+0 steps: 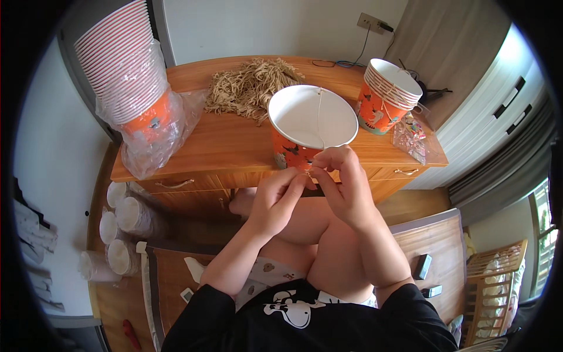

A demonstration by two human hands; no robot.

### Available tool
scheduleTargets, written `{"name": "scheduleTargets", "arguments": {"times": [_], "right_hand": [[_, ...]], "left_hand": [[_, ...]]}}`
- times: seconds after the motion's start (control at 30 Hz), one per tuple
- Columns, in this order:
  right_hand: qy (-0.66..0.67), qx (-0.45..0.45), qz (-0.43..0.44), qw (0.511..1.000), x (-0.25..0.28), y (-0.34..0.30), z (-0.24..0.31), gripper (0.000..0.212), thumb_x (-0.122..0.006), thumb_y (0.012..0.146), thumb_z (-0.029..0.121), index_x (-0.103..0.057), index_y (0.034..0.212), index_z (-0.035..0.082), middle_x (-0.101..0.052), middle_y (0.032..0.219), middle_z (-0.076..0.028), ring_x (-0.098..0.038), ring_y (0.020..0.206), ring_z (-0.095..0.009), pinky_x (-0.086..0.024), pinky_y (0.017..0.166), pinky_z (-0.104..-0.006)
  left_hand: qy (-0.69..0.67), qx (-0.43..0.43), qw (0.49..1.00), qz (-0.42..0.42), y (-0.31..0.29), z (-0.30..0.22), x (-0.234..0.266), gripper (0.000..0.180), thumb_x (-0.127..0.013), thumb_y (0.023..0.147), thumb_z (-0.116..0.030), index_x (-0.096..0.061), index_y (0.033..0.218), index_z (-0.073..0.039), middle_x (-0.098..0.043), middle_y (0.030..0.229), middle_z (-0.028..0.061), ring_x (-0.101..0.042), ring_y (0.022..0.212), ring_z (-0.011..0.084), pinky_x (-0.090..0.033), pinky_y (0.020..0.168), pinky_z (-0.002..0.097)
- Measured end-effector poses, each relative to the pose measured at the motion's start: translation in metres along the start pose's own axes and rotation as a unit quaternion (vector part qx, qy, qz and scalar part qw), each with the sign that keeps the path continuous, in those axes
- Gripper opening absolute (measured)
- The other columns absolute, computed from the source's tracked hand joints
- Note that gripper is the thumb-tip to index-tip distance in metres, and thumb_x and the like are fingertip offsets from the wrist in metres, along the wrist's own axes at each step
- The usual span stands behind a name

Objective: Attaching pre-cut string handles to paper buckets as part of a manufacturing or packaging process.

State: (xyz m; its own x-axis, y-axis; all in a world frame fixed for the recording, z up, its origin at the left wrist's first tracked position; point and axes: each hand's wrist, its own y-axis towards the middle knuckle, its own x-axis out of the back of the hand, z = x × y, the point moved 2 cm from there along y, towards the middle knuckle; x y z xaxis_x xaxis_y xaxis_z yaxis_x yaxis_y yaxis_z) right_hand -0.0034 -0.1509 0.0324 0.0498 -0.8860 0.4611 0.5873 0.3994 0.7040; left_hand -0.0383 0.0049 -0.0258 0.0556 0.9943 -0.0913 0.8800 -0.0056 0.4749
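An orange paper bucket [293, 151] with a white inside and dark printed figures stands at the desk's front edge, its mouth up. A thin beige cord [319, 114] runs from its far rim across the mouth to the near rim, by my fingers. Just in front of the bucket, my left hand [274, 202] pinches thumb against forefinger. Close to the right of it, my right hand [347, 189] is closed in a pinch too, its curled fingers by the near rim. Both seem to grip the cord's end, though the fingertips partly hide it.
A heap of beige cords [252, 88] lies behind the bucket. At left leans a tall stack of nested buckets [120, 64] in clear plastic; a shorter stack [381, 102] stands at right beside a small plastic packet [410, 138]. Wrapped white stacks [132, 217] sit on the floor.
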Motion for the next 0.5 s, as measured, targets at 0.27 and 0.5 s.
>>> {"name": "scheduleTargets", "arguments": {"times": [0.27, 0.5], "right_hand": [[-0.072, 0.043, 0.058, 0.995, 0.025, 0.044, 0.006, 0.037, -0.072, 0.085, 0.001, -0.063, 0.12, 0.008, -0.066, 0.082, -0.003, -0.062, 0.077, -0.024, -0.047, 0.078, -0.0369], [-0.008, -0.003, 0.06, 0.998, 0.024, 0.05, -0.004, 0.04, -0.074, 0.085, 0.0, -0.061, 0.123, 0.005, -0.062, 0.077, -0.004, -0.061, 0.073, -0.021, -0.049, 0.069, -0.0335]], "left_hand": [[0.042, 0.02, 0.993, -0.111, 0.014, 0.002, 0.003, 0.009, -0.061, 0.099, -0.003, -0.067, 0.096, 0.002, -0.064, 0.067, 0.0043, -0.06, 0.057, 0.0069, -0.045, 0.052, 0.0223], [0.136, -0.027, 0.978, -0.154, 0.018, 0.01, 0.001, 0.017, -0.054, 0.103, -0.004, -0.065, 0.093, 0.003, -0.067, 0.073, 0.0027, -0.057, 0.059, 0.0033, -0.043, 0.052, 0.0191]]}}
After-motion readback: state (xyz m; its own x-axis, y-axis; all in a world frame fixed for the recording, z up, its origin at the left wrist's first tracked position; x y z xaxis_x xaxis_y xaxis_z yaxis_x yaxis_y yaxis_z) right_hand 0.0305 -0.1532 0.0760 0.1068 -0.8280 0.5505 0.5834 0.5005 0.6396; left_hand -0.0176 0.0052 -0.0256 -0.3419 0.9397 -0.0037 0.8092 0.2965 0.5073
